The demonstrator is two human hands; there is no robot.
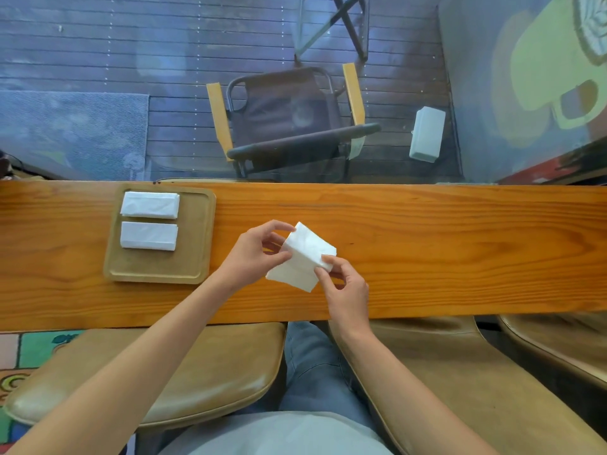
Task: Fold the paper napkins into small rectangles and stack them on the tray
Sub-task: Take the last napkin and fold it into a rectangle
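Note:
A white paper napkin (303,257) is held just above the wooden counter, partly folded with its upper flap raised. My left hand (254,252) pinches its left edge and top corner. My right hand (345,287) grips its right lower corner between thumb and fingers. To the left lies a square wooden tray (193,257). On the tray rest two folded napkin rectangles, one at the back (150,205) and one in front of it (148,236), side by side and not touching.
The long wooden counter (460,251) runs left to right against a window. Padded stools (164,372) stand below its near edge. Beyond the glass are a folding chair (289,126) and a white box (427,134) on decking.

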